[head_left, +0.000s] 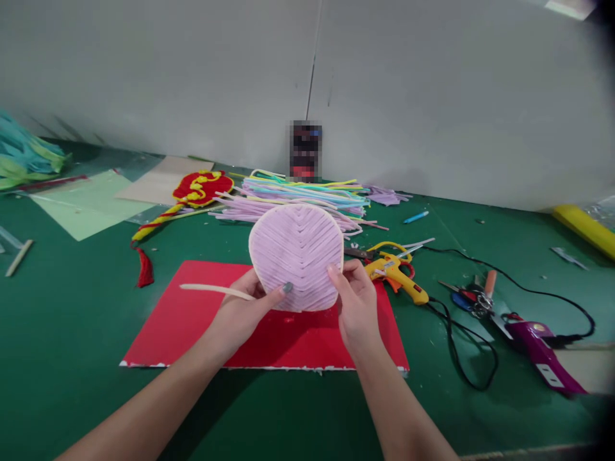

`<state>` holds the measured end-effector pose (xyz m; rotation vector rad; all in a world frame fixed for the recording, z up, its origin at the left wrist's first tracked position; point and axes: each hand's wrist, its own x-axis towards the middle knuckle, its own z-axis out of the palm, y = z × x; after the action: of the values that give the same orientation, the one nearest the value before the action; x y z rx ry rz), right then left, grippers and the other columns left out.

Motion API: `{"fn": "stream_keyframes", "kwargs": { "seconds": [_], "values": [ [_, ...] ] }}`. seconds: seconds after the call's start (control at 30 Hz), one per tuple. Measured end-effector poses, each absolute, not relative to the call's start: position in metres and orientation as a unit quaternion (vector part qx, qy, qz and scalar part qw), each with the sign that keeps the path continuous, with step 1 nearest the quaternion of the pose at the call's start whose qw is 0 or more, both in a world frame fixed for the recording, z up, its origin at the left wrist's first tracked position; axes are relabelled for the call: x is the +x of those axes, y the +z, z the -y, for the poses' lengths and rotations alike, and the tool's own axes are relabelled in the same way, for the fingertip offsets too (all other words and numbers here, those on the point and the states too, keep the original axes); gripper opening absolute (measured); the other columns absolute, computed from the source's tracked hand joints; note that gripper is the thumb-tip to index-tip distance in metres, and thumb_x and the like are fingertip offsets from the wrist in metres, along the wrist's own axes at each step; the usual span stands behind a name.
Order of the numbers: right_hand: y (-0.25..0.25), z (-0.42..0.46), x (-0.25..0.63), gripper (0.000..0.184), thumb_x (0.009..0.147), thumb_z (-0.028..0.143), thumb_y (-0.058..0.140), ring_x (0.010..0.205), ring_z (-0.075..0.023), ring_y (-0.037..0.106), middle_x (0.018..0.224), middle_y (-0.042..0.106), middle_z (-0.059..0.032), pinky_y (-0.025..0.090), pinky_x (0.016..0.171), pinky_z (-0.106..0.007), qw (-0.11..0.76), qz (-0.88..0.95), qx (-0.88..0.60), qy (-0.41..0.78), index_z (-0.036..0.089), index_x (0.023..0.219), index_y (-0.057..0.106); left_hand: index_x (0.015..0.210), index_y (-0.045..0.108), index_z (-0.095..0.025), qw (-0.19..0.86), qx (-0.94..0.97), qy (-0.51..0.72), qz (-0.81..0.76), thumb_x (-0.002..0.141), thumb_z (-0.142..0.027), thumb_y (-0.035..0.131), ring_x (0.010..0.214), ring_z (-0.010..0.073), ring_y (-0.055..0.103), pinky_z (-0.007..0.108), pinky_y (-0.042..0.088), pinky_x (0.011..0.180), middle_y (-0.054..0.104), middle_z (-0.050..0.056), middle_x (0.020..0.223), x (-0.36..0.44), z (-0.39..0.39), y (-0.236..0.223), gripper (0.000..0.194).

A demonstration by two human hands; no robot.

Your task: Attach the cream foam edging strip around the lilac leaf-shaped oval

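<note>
Both hands hold a lilac pipe-cleaner fan panel (302, 253) upright above a red board (177, 314). Its strands slope to a V-patterned seam down the middle, and a cream edging runs round the rim. My left hand (254, 301) grips the lower left edge, thumb on the front face. From that hand a cream pipe cleaner (206, 288) sticks out to the left; whether it joins the rim is hidden. At the lower right edge my right hand (356, 294) pinches the panel, its thumb in front and fingers behind.
Behind lies a heap of pastel pipe cleaners (307, 195), a red-and-yellow fan (204, 189) with tassel at its left. To the right are a yellow glue gun (401, 282) with black cord, scissors (358, 253), keys (478, 301), a purple power strip (541, 352) and a blue pen (416, 218).
</note>
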<state>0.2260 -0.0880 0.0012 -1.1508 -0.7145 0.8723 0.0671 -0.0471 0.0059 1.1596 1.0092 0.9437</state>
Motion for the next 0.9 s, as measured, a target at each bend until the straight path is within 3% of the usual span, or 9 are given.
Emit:
{"fn": "stream_keyframes", "kwargs": {
  "seconds": [0.17, 0.4, 0.67, 0.8, 0.9],
  "values": [
    [0.003, 0.089, 0.226, 0.025, 0.077, 0.043, 0.068, 0.072, -0.0143, 0.054, 0.075, 0.061, 0.001, 0.044, 0.066, -0.028, 0.68, 0.322, -0.529, 0.394, 0.021, 0.084, 0.059, 0.096, 0.067, -0.019, 0.633, 0.507, 0.405, -0.422, 0.063, -0.043, 0.079, 0.089, 0.0258, 0.069, 0.036, 0.057, 0.076, 0.075, 0.008, 0.094, 0.066, 0.046, 0.005, 0.042],
    [0.005, 0.091, 0.229, 0.026, 0.079, 0.041, 0.067, 0.059, -0.0102, 0.044, 0.061, 0.049, 0.0049, 0.037, 0.055, -0.024, 0.677, 0.365, -0.546, 0.332, 0.02, 0.07, 0.053, 0.097, 0.068, -0.02, 0.655, 0.493, 0.389, -0.42, 0.063, -0.041, 0.079, 0.093, 0.028, 0.068, 0.04, 0.056, 0.079, 0.074, 0.009, 0.1, 0.065, 0.047, 0.007, 0.041],
    [0.005, 0.089, 0.229, 0.026, 0.078, 0.041, 0.067, 0.058, -0.01, 0.044, 0.061, 0.049, 0.0054, 0.036, 0.055, -0.024, 0.682, 0.362, -0.548, 0.322, 0.021, 0.069, 0.053, 0.105, 0.065, -0.019, 0.645, 0.498, 0.406, -0.415, 0.066, -0.041, 0.077, 0.099, 0.0275, 0.066, 0.037, 0.056, 0.081, 0.073, 0.009, 0.102, 0.066, 0.046, 0.005, 0.046],
    [0.005, 0.086, 0.228, 0.024, 0.077, 0.041, 0.068, 0.069, -0.0112, 0.052, 0.072, 0.058, 0.0035, 0.042, 0.065, -0.026, 0.726, 0.296, -0.529, 0.325, 0.021, 0.076, 0.055, 0.123, 0.054, -0.022, 0.665, 0.457, 0.442, -0.392, 0.078, -0.045, 0.066, 0.091, 0.0237, 0.068, 0.034, 0.057, 0.076, 0.07, 0.009, 0.106, 0.064, 0.039, 0.007, 0.052],
    [0.007, 0.084, 0.229, 0.025, 0.078, 0.042, 0.067, 0.084, -0.0138, 0.059, 0.09, 0.064, -0.0002, 0.048, 0.074, -0.029, 0.753, 0.252, -0.499, 0.347, 0.023, 0.085, 0.053, 0.132, 0.043, -0.026, 0.616, 0.43, 0.534, -0.389, 0.087, -0.042, 0.056, 0.11, 0.0235, 0.061, 0.037, 0.052, 0.091, 0.058, 0.01, 0.13, 0.06, 0.033, 0.008, 0.05]
  ]
}}
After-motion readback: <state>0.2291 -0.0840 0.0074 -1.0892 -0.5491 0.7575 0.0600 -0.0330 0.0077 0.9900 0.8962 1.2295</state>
